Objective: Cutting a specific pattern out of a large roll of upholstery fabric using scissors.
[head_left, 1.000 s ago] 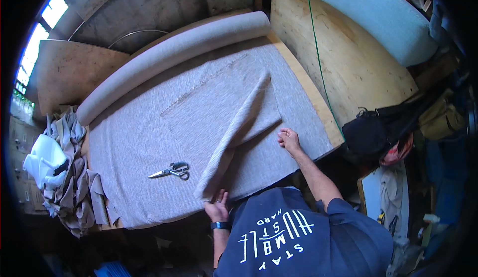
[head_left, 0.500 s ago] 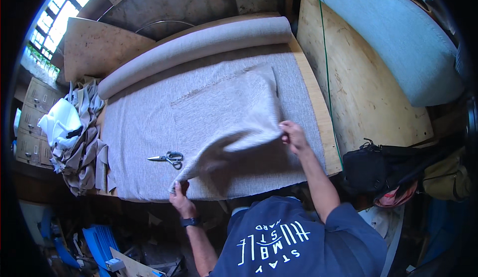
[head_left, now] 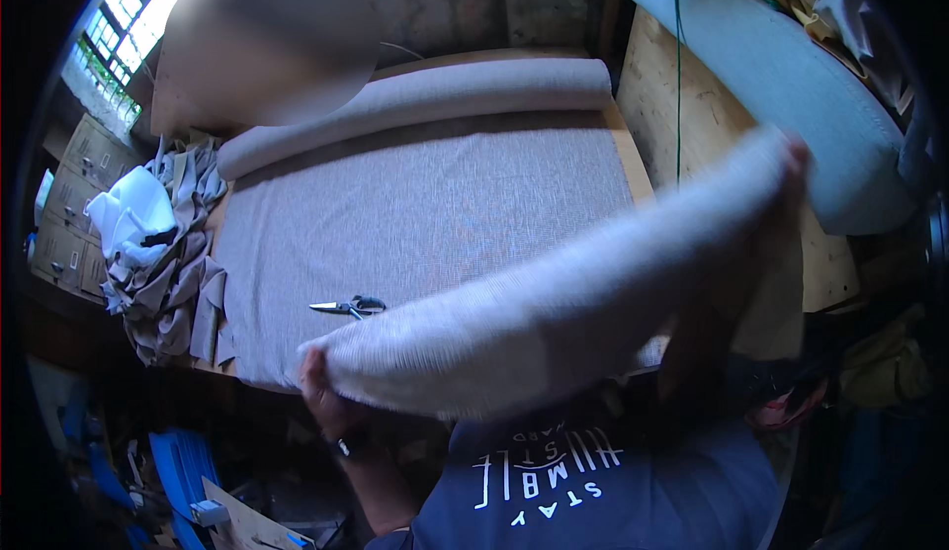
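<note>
A cut piece of grey-beige fabric [head_left: 554,303] is stretched in the air between my two hands, blurred by motion. My left hand [head_left: 321,382] pinches its left corner just off the table's front edge. Raised higher at the right, my right hand [head_left: 794,160] grips the opposite corner; its fingers are partly hidden and smeared. Beneath, a wide sheet of the same fabric [head_left: 425,204] covers the table, running out from a thick fabric roll [head_left: 445,90] at the back. Scissors [head_left: 348,306] with dark handles lie on the sheet, near the lifted piece's left end, handles partly covered.
Crumpled fabric scraps [head_left: 183,283] and a white bundle [head_left: 133,216] are heaped at the table's left. Metal lockers [head_left: 84,199] stand beyond them. To the right are a plywood board [head_left: 657,85], a hanging green cord [head_left: 678,105] and a big pale-blue roll [head_left: 791,95].
The cut piece has been lifted off the sheet. My right hand has swung up and right with its corner; my left hand has shifted slightly left, still holding the other.
</note>
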